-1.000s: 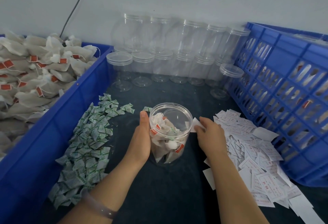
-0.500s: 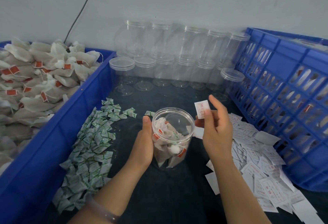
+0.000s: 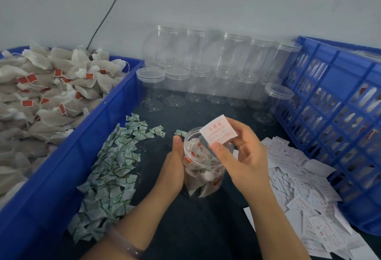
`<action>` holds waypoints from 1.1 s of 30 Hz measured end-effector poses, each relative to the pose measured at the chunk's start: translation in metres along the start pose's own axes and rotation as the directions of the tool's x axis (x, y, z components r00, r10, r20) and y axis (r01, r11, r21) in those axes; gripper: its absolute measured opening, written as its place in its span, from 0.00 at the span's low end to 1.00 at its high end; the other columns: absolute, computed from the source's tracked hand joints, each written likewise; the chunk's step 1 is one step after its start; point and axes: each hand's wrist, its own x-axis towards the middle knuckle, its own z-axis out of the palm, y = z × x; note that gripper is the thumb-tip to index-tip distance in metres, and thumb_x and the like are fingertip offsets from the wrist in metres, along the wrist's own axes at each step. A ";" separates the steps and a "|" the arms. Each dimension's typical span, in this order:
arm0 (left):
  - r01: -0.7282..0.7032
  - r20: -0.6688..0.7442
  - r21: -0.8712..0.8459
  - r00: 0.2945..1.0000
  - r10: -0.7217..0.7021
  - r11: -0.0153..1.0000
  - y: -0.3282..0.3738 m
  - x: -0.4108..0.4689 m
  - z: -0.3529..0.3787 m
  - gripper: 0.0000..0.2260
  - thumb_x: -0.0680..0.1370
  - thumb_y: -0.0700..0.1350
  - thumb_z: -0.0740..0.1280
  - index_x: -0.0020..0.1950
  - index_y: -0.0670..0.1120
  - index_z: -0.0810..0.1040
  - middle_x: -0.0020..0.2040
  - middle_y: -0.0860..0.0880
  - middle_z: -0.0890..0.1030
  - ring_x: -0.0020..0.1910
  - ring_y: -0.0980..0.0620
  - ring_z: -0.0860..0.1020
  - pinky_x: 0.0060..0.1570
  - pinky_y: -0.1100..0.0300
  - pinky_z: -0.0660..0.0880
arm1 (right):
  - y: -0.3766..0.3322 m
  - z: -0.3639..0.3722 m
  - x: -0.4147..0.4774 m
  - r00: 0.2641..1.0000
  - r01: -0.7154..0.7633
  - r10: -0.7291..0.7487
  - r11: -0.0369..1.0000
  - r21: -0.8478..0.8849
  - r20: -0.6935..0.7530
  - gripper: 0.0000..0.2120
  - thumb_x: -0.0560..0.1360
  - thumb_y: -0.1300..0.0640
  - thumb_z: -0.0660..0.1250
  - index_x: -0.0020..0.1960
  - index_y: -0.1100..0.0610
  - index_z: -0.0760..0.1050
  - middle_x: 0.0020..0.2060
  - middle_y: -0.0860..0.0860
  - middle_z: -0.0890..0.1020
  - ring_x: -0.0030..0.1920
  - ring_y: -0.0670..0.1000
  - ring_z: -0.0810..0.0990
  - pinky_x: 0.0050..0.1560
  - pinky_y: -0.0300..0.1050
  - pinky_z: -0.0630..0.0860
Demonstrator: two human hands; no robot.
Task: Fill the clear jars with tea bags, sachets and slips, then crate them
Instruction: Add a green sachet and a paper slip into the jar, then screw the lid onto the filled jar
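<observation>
clear jar (image 3: 204,177) at desk (image 3: 195,228) centre, your left hand (image 3: 173,169) grip wrapped on its 9 o'clock wall. right hand (image 3: 245,156) grip pinches one slip (image 3: 218,130) above the mouth, 1 o'clock side. slide it down the wall, print outward.

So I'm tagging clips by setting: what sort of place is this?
Probably a small hand-packing bench for tea: a blue bin heaped with tea bags, rows of empty lidded jars, and loose piles of sachets and slips.
</observation>
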 end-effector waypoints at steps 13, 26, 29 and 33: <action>-0.013 -0.004 -0.018 1.000 0.012 1.000 -0.002 0.002 0.000 0.31 0.65 0.73 0.45 0.42 0.62 0.85 0.45 0.54 0.86 0.49 0.59 0.82 0.53 0.59 0.72 | 0.002 0.005 -0.001 1.000 -0.030 0.030 0.988 -0.149 0.000 0.06 0.75 0.48 0.65 0.46 0.41 0.81 0.59 0.38 0.79 0.67 0.39 0.71 0.65 0.32 0.66; -0.037 -0.029 -0.093 0.999 0.035 0.995 -0.001 0.006 -0.008 0.32 0.68 0.71 0.45 0.41 0.59 0.86 0.45 0.52 0.86 0.48 0.58 0.83 0.46 0.66 0.73 | 0.063 -0.003 0.035 0.805 -0.445 0.583 0.465 -0.765 -0.114 0.34 0.75 0.35 0.64 0.73 0.55 0.66 0.71 0.55 0.71 0.77 0.59 0.57 0.75 0.58 0.54; -0.032 -0.014 -0.099 0.999 0.030 0.995 -0.002 0.007 -0.008 0.33 0.67 0.72 0.45 0.42 0.56 0.86 0.45 0.50 0.86 0.48 0.55 0.83 0.47 0.65 0.74 | 0.071 0.004 0.040 0.799 -0.352 0.591 0.312 -0.882 -0.110 0.35 0.73 0.33 0.65 0.71 0.54 0.68 0.70 0.54 0.73 0.78 0.60 0.54 0.75 0.62 0.46; -0.047 -0.027 -0.090 0.999 0.045 0.995 -0.006 0.010 -0.009 0.36 0.67 0.73 0.45 0.44 0.52 0.86 0.46 0.48 0.86 0.51 0.52 0.83 0.55 0.56 0.74 | 0.072 0.006 0.043 0.894 -0.353 0.427 0.485 -0.800 -0.136 0.31 0.73 0.48 0.72 0.72 0.54 0.66 0.62 0.53 0.78 0.67 0.57 0.72 0.68 0.56 0.68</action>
